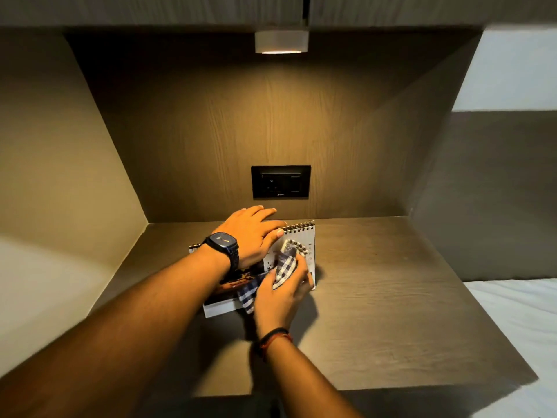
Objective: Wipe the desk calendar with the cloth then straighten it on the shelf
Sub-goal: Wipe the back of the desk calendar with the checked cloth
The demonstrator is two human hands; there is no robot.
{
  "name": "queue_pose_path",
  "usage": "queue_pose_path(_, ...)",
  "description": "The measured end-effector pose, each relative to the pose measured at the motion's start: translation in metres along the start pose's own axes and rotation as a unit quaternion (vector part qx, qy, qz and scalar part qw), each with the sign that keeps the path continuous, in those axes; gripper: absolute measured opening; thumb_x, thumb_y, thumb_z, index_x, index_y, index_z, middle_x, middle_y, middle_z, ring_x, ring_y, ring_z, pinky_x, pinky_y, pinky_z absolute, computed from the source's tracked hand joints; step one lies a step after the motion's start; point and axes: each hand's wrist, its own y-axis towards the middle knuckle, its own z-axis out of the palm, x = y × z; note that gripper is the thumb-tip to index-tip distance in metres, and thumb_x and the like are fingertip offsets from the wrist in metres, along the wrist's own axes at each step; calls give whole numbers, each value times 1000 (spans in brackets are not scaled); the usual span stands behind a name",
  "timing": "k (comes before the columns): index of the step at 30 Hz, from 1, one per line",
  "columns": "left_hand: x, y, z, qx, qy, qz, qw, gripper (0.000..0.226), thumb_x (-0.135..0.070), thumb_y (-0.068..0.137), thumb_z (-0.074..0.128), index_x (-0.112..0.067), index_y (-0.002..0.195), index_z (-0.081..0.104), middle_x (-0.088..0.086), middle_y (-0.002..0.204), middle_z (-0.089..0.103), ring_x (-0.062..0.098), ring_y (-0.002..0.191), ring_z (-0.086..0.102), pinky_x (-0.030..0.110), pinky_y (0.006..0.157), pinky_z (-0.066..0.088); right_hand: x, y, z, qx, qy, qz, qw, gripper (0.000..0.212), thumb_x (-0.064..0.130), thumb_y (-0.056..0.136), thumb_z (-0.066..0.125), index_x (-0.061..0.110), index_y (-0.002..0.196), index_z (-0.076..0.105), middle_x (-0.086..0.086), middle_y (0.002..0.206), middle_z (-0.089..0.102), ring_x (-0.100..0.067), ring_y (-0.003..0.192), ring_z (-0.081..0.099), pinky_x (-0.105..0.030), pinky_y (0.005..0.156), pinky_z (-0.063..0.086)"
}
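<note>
The calendar stands on the shelf, near the middle and a little way out from the back wall. Its wire rings run along the top edge. Its long side does not run even with the back wall. The right end sits farther back and the left end comes out toward the person, so it stands crooked.

The left hand lies flat over the top rings, with its fingers spread out toward the back. It rests on the calendar and seems to keep it from tipping. It is not closed around anything.

The right hand is just in front of the calendar's face. It is closed around a bunched checked cloth, and the cloth is pressed on the white page. A loose end of the cloth hangs down to the left, over the picture part.

The wiping looks like it is under way. The right hand is the one right by the face, so it can rub along the long side, from the right end to the left end. To set the calendar straight, the near left end would need to swing back toward the wall. The left hand on top is in a good place to turn it.
</note>
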Motion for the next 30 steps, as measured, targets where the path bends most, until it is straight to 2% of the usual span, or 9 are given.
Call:
queue_pose_path(3,2,1,2,4,7,3,1000,48,-48,97,16,-38,139,36,0,154,30,23,141,20,44,113,19,-7,-14,10,13,-7,-33,999,61,0,79,56,30,129,39,-10,138,32,-34,116,52,-32,87,48)
queue_pose_path(8,3,-1,7,5,15,1,1000,51,-51,95,12,-38,142,27,0,156,25,24,143,14,49,114,16,-5,9,4,-66,7,30,997,57,-1,81,53,28,128,42,-18,135,38,-40,111,54,-44,83,55)
queue_pose_path(10,3,-1,6,7,15,-1,1000,51,-51,95,12,-39,143,26,0,156,24,25,143,13,49,115,16,2,14,6,-91,31,48,994,56,-4,80,52,25,127,45,-19,133,37,-40,110,54,-44,86,54)
queue_pose_path(16,3,-1,6,12,27,0,1000,50,-51,96,13,-39,144,23,-1,157,21,26,144,11,51,115,15,-6,-21,11,17,-32,-40,999,58,-10,79,49,23,126,45,-12,137,36,-36,122,49,-49,93,52)
queue_pose_path(18,2,-1,5,14,26,-4,1000,50,-51,96,13,-39,144,23,-1,157,21,26,144,10,51,115,15,-11,-16,4,12,-27,-33,999,57,-12,77,48,21,124,47,-14,134,38,-37,121,50,-45,95,51)
queue_pose_path(20,2,-2,4,17,22,-7,1000,50,-51,96,13,-39,143,23,-1,157,21,26,144,10,51,115,15,-6,-3,1,-27,-6,14,1000,57,-12,77,47,22,123,47,-17,132,38,-40,114,54,-41,89,53)
queue_pose_path(23,1,-2,3,17,22,-10,1000,50,-51,96,13,-40,143,23,-1,157,21,26,144,10,51,115,14,6,10,4,-58,6,59,997,57,-10,79,47,21,127,44,-20,135,35,-43,110,54,-48,88,53)
queue_pose_path(27,2,-1,3,17,19,-8,1000,50,-51,96,13,-39,144,23,-1,157,20,27,144,9,50,115,13,-1,-15,6,22,-60,-23,998,59,-11,79,47,19,130,43,-16,135,36,-35,115,53,-37,92,51)
queue_pose_path(30,1,-1,4,12,20,-6,1000,50,-51,96,14,-39,144,24,-1,157,21,27,144,10,50,115,14,-15,-24,-1,68,-83,-55,993,59,-13,78,46,19,128,44,-13,135,36,-31,121,50,-37,99,48)
